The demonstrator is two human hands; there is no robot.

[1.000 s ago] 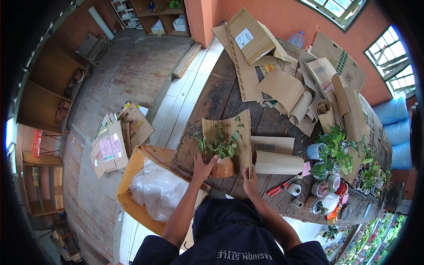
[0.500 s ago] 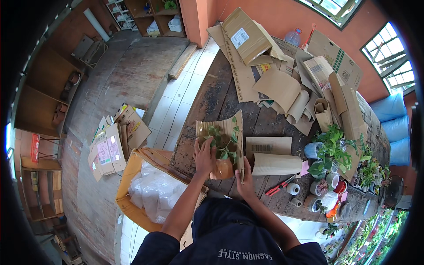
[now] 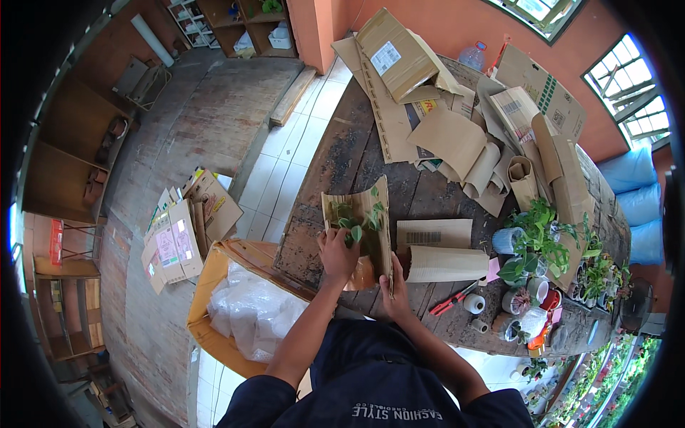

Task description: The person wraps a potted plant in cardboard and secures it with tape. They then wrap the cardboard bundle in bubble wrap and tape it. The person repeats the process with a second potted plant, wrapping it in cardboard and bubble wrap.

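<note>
A bent sheet of brown cardboard stands up like a trough at the near edge of the wooden table. Inside it lies a potted plant with green leaves, its pot wrapped in shiny brown material. My left hand reaches over the cardboard's left side, fingers bent in around the plant's stems above the pot; its fingertips are partly hidden. With my right hand I grip the right edge of the cardboard near its lower end.
To the right lie a rolled cardboard sleeve, a red cutter knife and several potted plants. Cardboard pieces pile up at the far side. On the left stands a box with clear plastic wrap.
My left hand has shifted right and its fingers have curled in over the plant. The cardboard's sides have drawn closer together around it. My right hand stays at the right edge.
</note>
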